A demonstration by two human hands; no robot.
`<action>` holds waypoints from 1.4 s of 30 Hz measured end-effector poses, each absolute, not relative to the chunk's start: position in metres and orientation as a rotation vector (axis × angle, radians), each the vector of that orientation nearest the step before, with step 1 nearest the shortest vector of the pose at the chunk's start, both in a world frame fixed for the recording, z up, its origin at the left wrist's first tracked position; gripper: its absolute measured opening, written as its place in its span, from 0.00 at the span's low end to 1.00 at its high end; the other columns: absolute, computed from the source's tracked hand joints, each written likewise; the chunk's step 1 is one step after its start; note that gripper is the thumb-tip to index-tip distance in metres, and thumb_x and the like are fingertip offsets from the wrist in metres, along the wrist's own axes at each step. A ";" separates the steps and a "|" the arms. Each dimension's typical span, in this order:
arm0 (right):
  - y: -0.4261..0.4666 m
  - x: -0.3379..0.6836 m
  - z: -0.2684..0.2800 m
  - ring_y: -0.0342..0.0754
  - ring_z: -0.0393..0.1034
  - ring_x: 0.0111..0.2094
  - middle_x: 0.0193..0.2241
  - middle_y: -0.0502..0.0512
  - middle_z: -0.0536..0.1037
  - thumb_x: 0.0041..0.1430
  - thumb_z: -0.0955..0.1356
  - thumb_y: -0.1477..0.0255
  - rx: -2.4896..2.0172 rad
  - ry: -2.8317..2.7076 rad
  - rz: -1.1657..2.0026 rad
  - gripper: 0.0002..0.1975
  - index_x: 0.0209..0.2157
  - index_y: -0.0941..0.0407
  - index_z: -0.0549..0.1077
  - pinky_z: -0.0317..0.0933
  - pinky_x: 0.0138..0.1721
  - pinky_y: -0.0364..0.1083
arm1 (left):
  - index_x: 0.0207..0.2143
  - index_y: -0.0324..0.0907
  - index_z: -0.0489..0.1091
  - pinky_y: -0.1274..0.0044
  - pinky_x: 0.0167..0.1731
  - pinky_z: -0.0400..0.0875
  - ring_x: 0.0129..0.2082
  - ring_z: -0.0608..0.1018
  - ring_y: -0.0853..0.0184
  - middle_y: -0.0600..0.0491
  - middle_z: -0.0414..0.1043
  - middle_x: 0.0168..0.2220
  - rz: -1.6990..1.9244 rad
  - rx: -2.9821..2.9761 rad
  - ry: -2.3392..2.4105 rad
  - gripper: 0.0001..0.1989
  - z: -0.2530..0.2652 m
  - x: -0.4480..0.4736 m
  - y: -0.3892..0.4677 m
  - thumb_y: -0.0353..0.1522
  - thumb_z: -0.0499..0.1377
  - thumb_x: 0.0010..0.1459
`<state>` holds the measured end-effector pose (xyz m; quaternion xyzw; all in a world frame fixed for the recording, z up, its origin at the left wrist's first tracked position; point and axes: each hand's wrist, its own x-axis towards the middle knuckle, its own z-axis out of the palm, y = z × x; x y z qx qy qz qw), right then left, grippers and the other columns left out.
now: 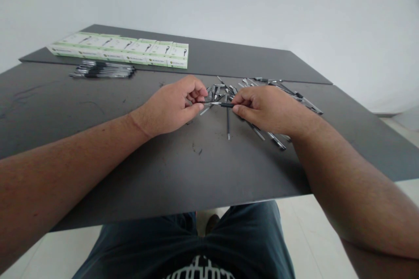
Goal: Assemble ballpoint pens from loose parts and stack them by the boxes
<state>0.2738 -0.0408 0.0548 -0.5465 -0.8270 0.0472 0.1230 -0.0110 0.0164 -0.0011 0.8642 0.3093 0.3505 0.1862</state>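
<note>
My right hand point(262, 107) pinches a pen point(226, 105) by its black grip, and the pale tip points left. Facing it, my left hand point(180, 103) is closed, thumb and forefinger gripping a small clear and dark piece that looks like a pen cap point(206, 102). Cap and pen tip are in line and very close; I cannot tell whether they touch. Behind and beneath the right hand, loose pens and caps point(228, 122) lie scattered at different angles, partly covered by that hand.
A row of several green-and-white pen boxes point(178, 62) stands at the back left. In front of it lies a bundle of pens point(102, 70) side by side. The dark grey table point(163, 183) has its near edge just above my legs. A white wall rises behind.
</note>
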 end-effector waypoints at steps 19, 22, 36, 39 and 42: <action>-0.042 0.270 0.053 0.53 0.80 0.35 0.34 0.52 0.88 0.70 0.72 0.69 -1.584 -2.438 0.189 0.10 0.45 0.51 0.89 0.65 0.42 0.50 | 0.50 0.46 0.74 0.73 0.42 0.83 0.39 0.86 0.65 0.53 0.84 0.42 0.937 2.367 0.814 0.12 0.000 -0.007 0.010 0.31 0.66 0.63; -0.042 0.269 0.051 0.52 0.80 0.35 0.35 0.51 0.89 0.71 0.72 0.69 -1.543 -2.455 0.213 0.10 0.46 0.51 0.89 0.65 0.41 0.49 | 0.51 0.46 0.75 0.73 0.42 0.83 0.39 0.86 0.65 0.53 0.85 0.42 0.906 2.369 0.830 0.14 0.001 -0.006 0.008 0.30 0.66 0.63; -0.045 0.267 0.052 0.52 0.79 0.35 0.34 0.51 0.88 0.71 0.72 0.69 -1.464 -2.494 0.235 0.09 0.45 0.50 0.88 0.64 0.40 0.49 | 0.45 0.47 0.76 0.73 0.40 0.77 0.36 0.83 0.64 0.55 0.83 0.38 0.847 2.449 0.875 0.06 0.009 -0.005 0.002 0.33 0.64 0.64; -0.046 0.267 0.053 0.52 0.78 0.34 0.34 0.52 0.88 0.71 0.72 0.70 -1.453 -2.495 0.240 0.09 0.44 0.50 0.88 0.64 0.40 0.49 | 0.41 0.47 0.74 0.72 0.37 0.74 0.34 0.81 0.64 0.56 0.81 0.35 0.831 2.473 0.915 0.05 0.012 -0.005 0.001 0.34 0.65 0.63; -0.046 0.265 0.054 0.52 0.78 0.34 0.33 0.52 0.87 0.70 0.72 0.70 -1.458 -2.487 0.246 0.09 0.42 0.50 0.88 0.63 0.40 0.50 | 0.39 0.48 0.73 0.71 0.36 0.71 0.33 0.80 0.63 0.56 0.79 0.33 0.833 2.493 0.924 0.04 0.014 -0.004 0.001 0.34 0.65 0.62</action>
